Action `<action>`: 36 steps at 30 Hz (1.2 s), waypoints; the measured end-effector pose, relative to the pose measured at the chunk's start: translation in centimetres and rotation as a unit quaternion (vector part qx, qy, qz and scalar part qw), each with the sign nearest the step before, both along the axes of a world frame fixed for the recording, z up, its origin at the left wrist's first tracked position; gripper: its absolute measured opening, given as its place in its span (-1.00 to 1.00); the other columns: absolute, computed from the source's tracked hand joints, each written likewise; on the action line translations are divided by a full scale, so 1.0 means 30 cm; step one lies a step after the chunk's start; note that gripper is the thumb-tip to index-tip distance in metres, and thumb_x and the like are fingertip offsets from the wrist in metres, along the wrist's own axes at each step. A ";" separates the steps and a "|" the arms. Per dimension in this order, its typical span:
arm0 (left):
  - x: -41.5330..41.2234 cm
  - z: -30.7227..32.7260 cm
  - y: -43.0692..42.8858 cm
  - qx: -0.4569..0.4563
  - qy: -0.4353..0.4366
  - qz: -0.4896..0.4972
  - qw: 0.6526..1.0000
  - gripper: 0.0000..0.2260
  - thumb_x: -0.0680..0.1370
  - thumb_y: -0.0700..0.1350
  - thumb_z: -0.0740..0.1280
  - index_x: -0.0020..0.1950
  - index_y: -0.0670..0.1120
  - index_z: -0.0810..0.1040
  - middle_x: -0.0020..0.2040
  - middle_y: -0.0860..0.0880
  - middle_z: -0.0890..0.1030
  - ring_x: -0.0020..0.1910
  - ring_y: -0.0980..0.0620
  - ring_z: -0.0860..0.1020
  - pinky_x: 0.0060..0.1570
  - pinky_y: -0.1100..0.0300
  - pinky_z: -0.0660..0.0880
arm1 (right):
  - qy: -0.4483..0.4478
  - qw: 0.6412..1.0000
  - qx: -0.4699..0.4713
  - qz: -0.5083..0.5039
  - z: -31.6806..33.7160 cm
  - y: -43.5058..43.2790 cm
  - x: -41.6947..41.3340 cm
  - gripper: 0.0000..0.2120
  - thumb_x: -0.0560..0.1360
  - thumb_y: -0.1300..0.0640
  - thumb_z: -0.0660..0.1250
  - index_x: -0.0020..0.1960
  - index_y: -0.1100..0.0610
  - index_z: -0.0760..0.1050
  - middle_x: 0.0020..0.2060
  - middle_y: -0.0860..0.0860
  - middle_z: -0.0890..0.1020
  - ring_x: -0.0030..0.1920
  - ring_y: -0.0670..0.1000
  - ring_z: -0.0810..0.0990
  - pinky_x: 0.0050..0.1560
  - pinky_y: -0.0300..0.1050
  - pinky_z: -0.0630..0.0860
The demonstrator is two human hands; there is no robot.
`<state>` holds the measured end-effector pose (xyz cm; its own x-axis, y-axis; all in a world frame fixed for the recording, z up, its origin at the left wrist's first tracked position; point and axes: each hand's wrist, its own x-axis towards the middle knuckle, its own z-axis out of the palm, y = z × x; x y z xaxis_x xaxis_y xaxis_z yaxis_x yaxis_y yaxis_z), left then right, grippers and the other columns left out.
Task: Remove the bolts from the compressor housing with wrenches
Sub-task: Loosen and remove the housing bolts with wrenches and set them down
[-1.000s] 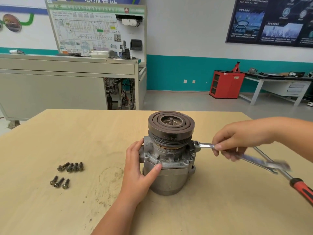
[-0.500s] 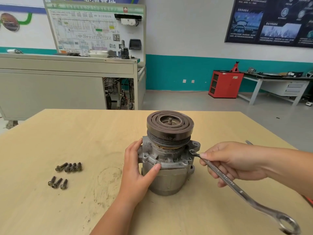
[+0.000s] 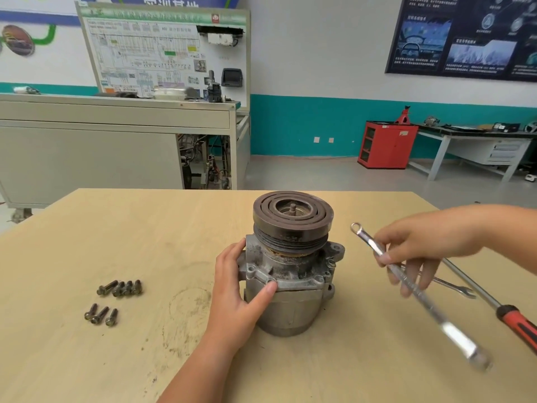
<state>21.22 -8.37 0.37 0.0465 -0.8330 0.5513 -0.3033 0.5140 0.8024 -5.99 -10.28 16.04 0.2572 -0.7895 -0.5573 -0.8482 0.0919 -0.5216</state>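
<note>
The left hand (image 3: 238,289) grips the gray, dirty compressor (image 3: 290,274) mid-frame; the right hand (image 3: 421,245) holds a wrench (image 3: 406,280) beside it.

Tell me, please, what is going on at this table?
A person is working on a compressor housing that stands on the wooden table. The left hand grips it to steady it, while the right hand holds a wrench in the air, clear of the housing. Seven loose bolts lie on the table to the left; a second wrench and a red-handled screwdriver lie to the right.
</note>
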 end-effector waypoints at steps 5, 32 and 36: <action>-0.001 0.003 0.001 0.001 0.003 0.001 1.000 -0.27 0.34 0.24 0.30 0.45 -0.04 0.29 0.33 0.04 0.34 0.32 0.20 0.35 0.18 0.45 0.31 | -0.246 0.963 0.094 -0.065 -0.077 0.102 0.090 -0.84 0.58 0.11 0.14 -0.07 0.20 0.39 -0.36 0.12 0.65 -0.31 0.10 0.69 -0.39 -0.19 0.58; -0.003 0.000 -0.002 -0.003 0.001 0.000 1.000 -0.28 0.35 0.24 0.30 0.45 -0.03 0.29 0.33 0.05 0.35 0.31 0.19 0.36 0.17 0.45 0.32 | 0.233 0.949 -0.140 0.161 0.034 -0.029 0.107 -0.80 0.60 -0.11 0.12 0.08 -0.11 0.48 -0.26 -0.18 0.52 -0.21 -0.14 0.50 -0.11 -0.22 0.44; 0.000 0.002 0.000 -0.003 0.003 0.000 1.000 -0.27 0.35 0.24 0.30 0.45 -0.05 0.30 0.33 0.04 0.36 0.30 0.18 0.37 0.17 0.43 0.32 | 0.206 0.949 -0.167 0.171 0.033 -0.067 0.076 -0.86 0.59 -0.08 0.16 0.01 -0.17 0.50 -0.20 -0.23 0.52 -0.15 -0.21 0.48 -0.11 -0.29 0.38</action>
